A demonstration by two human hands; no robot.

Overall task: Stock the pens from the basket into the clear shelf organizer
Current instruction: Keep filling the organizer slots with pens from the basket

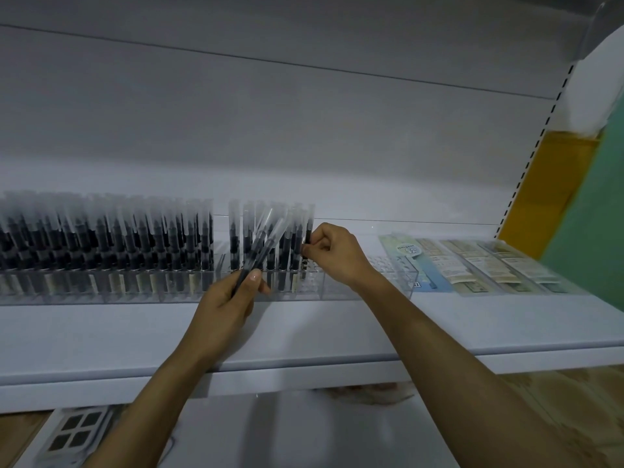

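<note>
A long clear shelf organizer [337, 292] runs along the white shelf, filled on its left and middle with upright black pens [101, 238] with frosted caps. My left hand [233, 295] grips a small bunch of pens [261, 244], tilted up to the right in front of the organizer. My right hand [332, 253] pinches a single black pen [308, 231], held upright at the right end of the filled rows, its lower end in the organizer. The slots to the right of it hold no pens. The basket is out of view.
Flat packets of stationery [472, 265] lie on the shelf right of the organizer. The white shelf [101, 339] has a front lip below my arms. A lower shelf holds a package with dark squares [74, 434]. A slotted upright [526, 157] stands at the right.
</note>
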